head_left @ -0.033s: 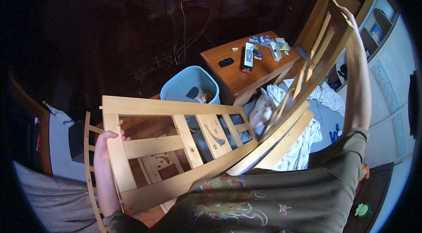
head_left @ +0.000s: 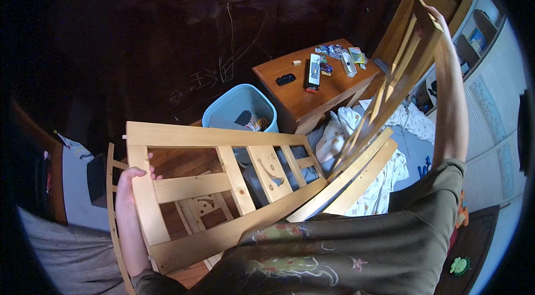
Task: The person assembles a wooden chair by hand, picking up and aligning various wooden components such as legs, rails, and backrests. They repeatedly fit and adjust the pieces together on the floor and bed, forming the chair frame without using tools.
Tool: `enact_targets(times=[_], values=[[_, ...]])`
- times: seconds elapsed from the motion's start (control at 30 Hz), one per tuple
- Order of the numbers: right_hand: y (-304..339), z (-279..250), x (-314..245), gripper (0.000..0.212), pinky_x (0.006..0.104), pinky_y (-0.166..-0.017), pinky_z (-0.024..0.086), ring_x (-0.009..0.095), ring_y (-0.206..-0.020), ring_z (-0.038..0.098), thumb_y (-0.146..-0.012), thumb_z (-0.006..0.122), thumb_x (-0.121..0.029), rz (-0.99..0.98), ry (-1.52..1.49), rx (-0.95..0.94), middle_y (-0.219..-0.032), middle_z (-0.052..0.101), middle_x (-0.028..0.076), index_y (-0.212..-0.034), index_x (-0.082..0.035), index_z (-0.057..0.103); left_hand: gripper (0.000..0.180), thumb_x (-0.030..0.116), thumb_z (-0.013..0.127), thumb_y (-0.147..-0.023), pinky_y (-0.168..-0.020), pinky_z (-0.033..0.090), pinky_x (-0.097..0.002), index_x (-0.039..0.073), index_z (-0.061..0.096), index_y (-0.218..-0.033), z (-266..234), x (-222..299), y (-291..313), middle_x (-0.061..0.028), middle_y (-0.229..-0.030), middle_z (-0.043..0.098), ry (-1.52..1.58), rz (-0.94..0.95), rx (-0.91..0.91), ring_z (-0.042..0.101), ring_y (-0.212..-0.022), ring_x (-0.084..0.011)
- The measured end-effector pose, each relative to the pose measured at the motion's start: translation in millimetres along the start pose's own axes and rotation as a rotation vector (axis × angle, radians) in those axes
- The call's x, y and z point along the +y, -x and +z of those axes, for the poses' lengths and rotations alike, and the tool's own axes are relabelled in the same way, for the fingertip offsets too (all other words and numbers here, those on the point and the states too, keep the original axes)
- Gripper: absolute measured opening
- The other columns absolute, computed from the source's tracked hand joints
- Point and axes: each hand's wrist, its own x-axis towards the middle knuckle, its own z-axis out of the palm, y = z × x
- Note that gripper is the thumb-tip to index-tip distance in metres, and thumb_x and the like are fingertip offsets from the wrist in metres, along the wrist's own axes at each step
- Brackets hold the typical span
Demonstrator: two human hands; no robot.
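My left hand (head_left: 131, 179) is closed around the end post of a pale wooden slatted panel (head_left: 212, 135) with a cut-out moon-like shape in its middle slat. That panel slants across in front of my body. My right hand (head_left: 437, 16) is raised far to the right, with its fingers over the top end of a second wooden slatted panel (head_left: 415, 75), which stands tilted. The lower ends of both panels come close together near my waist; whether they are joined cannot be told. Beside them lie curved wooden rails (head_left: 344, 177).
A blue plastic basket (head_left: 223, 106) with things inside stands behind the left panel, beside a brown desk (head_left: 273, 94) bearing a phone, boxes and cards. Patterned bedding (head_left: 384, 189) lies to the right. Another wooden panel (head_left: 195, 212) is on the floor; a slatted wooden piece (head_left: 111, 194) stands at left.
The left panel and my left hand have shifted very slightly to the left. My right hand keeps its hold with hardly any movement.
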Motion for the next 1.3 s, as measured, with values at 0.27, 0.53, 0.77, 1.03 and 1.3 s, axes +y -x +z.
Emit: enact_targets(times=[0.27, 0.53, 0.77, 1.03, 1.3], values=[[-160.1, 24.3, 111.1, 0.028, 0.035, -0.073, 0.043, 0.02, -0.081, 0.054, -0.081, 0.055, -0.04, -0.032, -0.108, 0.089, -0.088, 0.061, 0.004, -0.088, -0.014, 0.061, 0.063, 0.009, 0.052, -0.055, -0.074, 0.046, -0.041, 0.0, 0.047, -0.118, 51.7, 13.7, 25.5, -0.0126, -0.071, 0.057, -0.103, 0.093, 0.142, 0.056, -0.058, -0.0227], [-183.9, 155.0, 164.9, 0.063, 0.0403, -0.084, 0.046, 0.026, -0.097, 0.053, -0.07, 0.074, -0.036, 0.014, -0.241, -0.136, -0.104, 0.053, 0.015, -0.115, -0.001, 0.046, 0.065, 0.007, 0.048, -0.055, -0.071, 0.047, -0.0429, 0.0, 0.048, -0.119, 72.3, 11.1, 20.8, -0.0134, -0.068, 0.055, -0.105, 0.136, 0.306, 0.053, -0.053, -0.0227], [-174.0, 284.3, 230.4, 0.079, 0.0471, -0.079, 0.051, 0.035, -0.099, 0.051, -0.074, 0.07, -0.015, 0.112, -0.485, -0.157, -0.12, 0.035, 0.023, -0.129, 0.003, 0.016, 0.069, 0.007, 0.051, -0.051, -0.07, 0.048, -0.0433, -0.001, 0.047, -0.118, 87.7, 15.6, 26.0, -0.0149, -0.065, 0.056, -0.155, 0.134, 0.426, 0.053, -0.05, -0.0253], [-209.6, 351.1, 309.7, 0.064, 0.0473, -0.076, 0.048, 0.028, -0.075, 0.051, -0.078, 0.064, -0.02, 0.224, -0.583, -0.266, -0.103, 0.046, 0.023, -0.126, -0.001, 0.027, 0.071, 0.008, 0.05, -0.051, -0.073, 0.049, -0.0429, -0.005, 0.045, -0.121, 80.7, 16.6, 23.5, -0.0169, -0.066, 0.058, -0.162, 0.101, 0.471, 0.057, -0.052, -0.0265], [-194.0, 372.4, 323.9, 0.066, 0.048, -0.096, 0.034, 0.032, -0.104, 0.047, -0.08, 0.062, -0.017, 0.255, -0.718, -0.128, -0.114, 0.042, 0.023, -0.127, 0.005, 0.022, 0.073, 0.009, 0.051, -0.051, -0.076, 0.049, -0.0439, -0.004, 0.043, -0.123, 87.1, 19.9, 21.3, -0.0183, -0.068, 0.057, -0.201, 0.078, 0.54, 0.057, -0.052, -0.0262]])
